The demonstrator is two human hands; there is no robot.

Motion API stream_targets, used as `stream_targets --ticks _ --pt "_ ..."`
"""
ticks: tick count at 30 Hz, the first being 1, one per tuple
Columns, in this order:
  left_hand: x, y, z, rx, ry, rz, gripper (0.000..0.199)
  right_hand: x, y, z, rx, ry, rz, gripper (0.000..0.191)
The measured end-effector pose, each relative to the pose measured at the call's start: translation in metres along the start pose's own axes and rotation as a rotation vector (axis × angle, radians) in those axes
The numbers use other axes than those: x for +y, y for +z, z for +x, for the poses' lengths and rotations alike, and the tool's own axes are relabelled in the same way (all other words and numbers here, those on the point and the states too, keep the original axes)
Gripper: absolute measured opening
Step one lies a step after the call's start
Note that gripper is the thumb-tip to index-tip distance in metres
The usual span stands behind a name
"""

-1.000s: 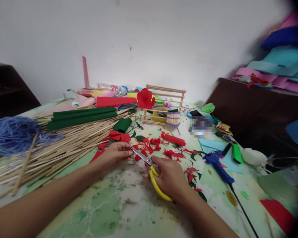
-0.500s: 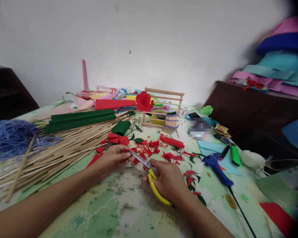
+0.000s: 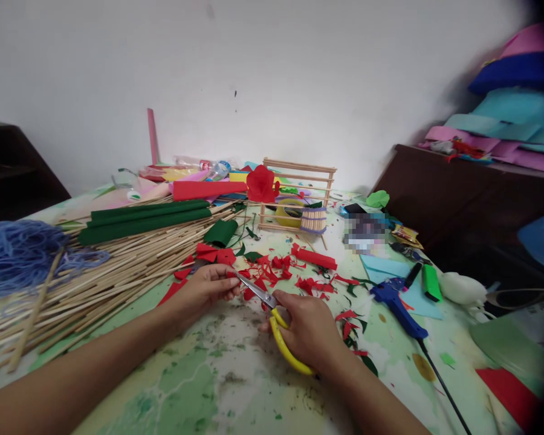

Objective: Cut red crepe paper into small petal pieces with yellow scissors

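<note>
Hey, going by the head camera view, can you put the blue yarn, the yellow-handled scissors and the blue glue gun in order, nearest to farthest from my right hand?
1. Yellow-handled scissors: held in your right hand.
2. Blue glue gun: on the table, to that hand's right.
3. Blue yarn: heaped at the far left.

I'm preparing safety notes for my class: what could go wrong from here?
The tips of the yellow-handled metal scissors sit at the fingertips of the left hand, so a slip could nick them. The blue plastic glue gun lies by a light-blue paper sheet; if hot, which I cannot tell, it might mark it.
</note>
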State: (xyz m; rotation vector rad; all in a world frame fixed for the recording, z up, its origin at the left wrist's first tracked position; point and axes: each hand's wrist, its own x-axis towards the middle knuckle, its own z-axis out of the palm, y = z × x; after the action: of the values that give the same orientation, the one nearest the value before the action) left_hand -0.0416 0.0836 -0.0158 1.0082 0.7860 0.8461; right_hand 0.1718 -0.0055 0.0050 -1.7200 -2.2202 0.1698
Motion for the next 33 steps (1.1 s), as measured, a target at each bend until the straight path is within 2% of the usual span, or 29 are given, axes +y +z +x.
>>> stream_targets --ticks 9,21,28,33 --pt "0.0030 0.0023 -0.0016 0.002 -0.005 0.014 0.015 0.0003 -0.0007 -0.0005 -0.016 0.015 -0.006 0.036" --pt "0.0026 0.0013 -0.0007 -0.009 0.000 0.004 0.014 0.0005 -0.0003 -0.0007 -0.003 -0.007 -0.010 0.027" --pt "0.0023 0.0023 -0.0028 -0.077 -0.010 0.018 0.013 0.0007 0.0001 -0.0003 0.004 -0.012 -0.011 0.030" --pt "0.0021 0.0031 -0.0026 -0.045 -0.005 0.006 0.015 0.0007 -0.0005 -0.0006 0.010 -0.022 -0.013 0.032"
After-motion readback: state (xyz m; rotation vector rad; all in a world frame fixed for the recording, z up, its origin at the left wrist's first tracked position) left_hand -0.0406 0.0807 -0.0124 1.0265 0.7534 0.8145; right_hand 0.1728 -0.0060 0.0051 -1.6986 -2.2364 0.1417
